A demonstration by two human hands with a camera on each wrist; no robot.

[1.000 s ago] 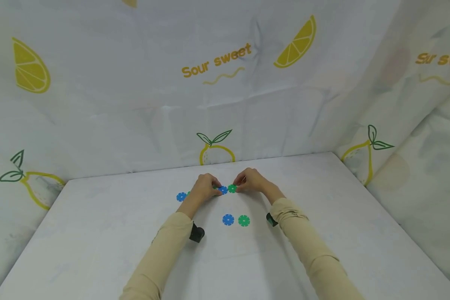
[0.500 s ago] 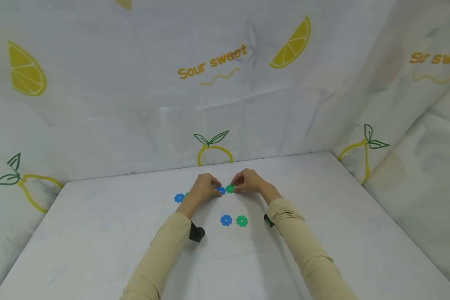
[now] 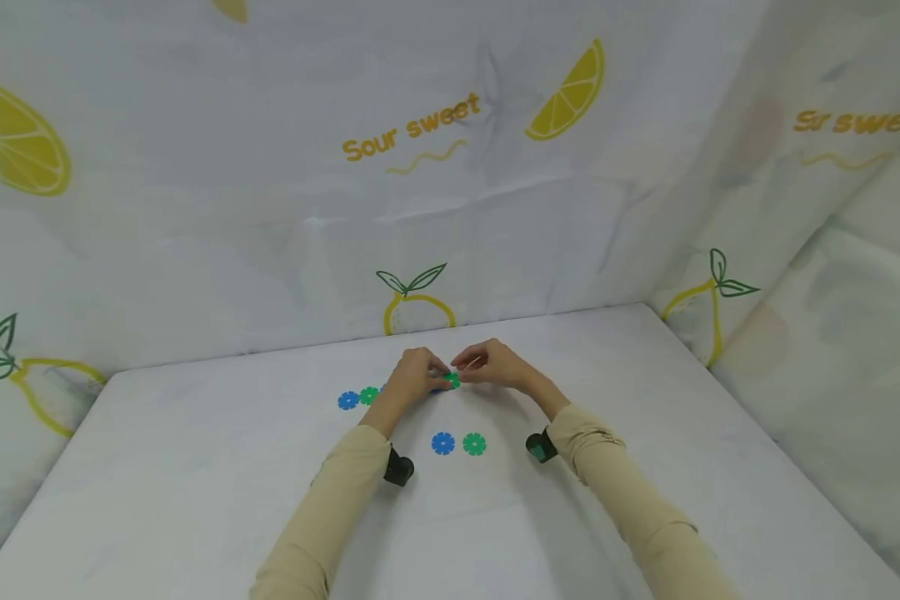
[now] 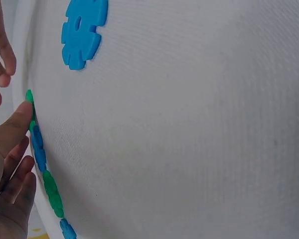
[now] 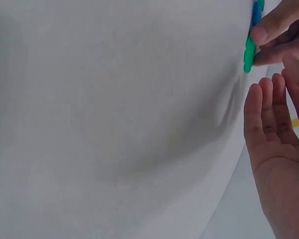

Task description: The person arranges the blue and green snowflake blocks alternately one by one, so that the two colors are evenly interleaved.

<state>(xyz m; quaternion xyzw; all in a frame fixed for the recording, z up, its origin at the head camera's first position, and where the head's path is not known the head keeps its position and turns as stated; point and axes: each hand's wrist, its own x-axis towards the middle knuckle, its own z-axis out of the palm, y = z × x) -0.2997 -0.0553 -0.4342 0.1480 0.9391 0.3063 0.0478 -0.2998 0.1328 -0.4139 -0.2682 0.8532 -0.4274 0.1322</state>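
My left hand (image 3: 412, 375) pinches a green notched plastic disc (image 3: 453, 381) between thumb and fingers. This disc ends a row of interlocking discs, blue and green by turns. Under the left wrist the row runs on to a green disc (image 3: 369, 395) and a blue disc (image 3: 348, 401) at its left end; the left hand and forearm hide part of it. In the right wrist view the right hand (image 5: 276, 142) has its fingers extended, just off the green end disc (image 5: 248, 55), and holds nothing.
Nearer the person, a loose blue disc (image 3: 442, 443) and a loose green disc (image 3: 475, 444) lie side by side on the white table (image 3: 195, 483). A lemon-printed curtain (image 3: 307, 275) stands behind the table. Each wrist carries a small black camera (image 3: 399, 468).
My right hand has let go of the green end disc and drawn slightly off it. The left hand has shifted its grip from the blue disc rightward onto that green one. The head view has turned slightly right.
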